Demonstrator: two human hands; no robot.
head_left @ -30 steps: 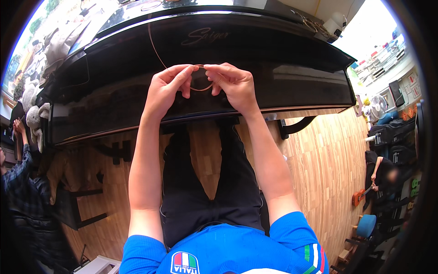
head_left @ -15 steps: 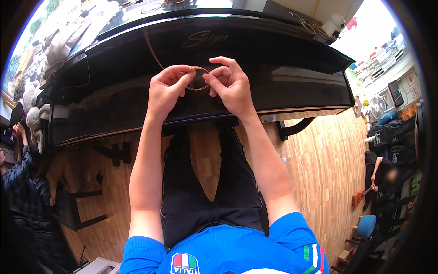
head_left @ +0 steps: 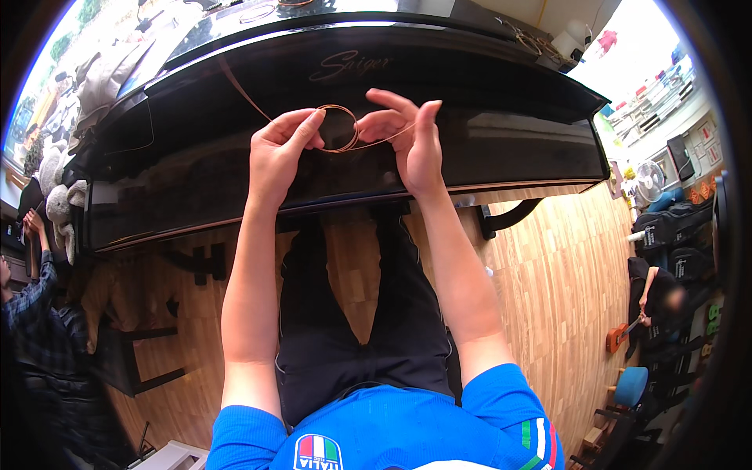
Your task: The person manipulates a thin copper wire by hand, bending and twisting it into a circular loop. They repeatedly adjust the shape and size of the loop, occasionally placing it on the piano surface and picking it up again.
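Note:
My left hand [head_left: 276,160] pinches a small coil of thin copper-coloured wire [head_left: 340,150] between thumb and fingers, at the coil's left side. Just right of it is my right hand [head_left: 415,145], open, its fingers spread toward the coil and its thumb raised. A loose strand of the wire [head_left: 381,142] leaves the bottom of the coil and passes by the right fingers; whether it touches them I cannot tell. From my left hand another thin copper-coloured line slants up and left over the piano's glossy black front [head_left: 486,98].
The black piano spans the space before me. On its top lie more wire loops [head_left: 256,14] and a tangle of cords [head_left: 540,47]. Grey plush toys [head_left: 63,200] hang at its left end. People are at far left and far right, one with a small orange guitar [head_left: 617,338] by a blue stool [head_left: 629,385].
My right hand has let go of the coil's right side and opened, moving slightly right. A strand now stretches from the coil toward it. My left hand has shifted a little left.

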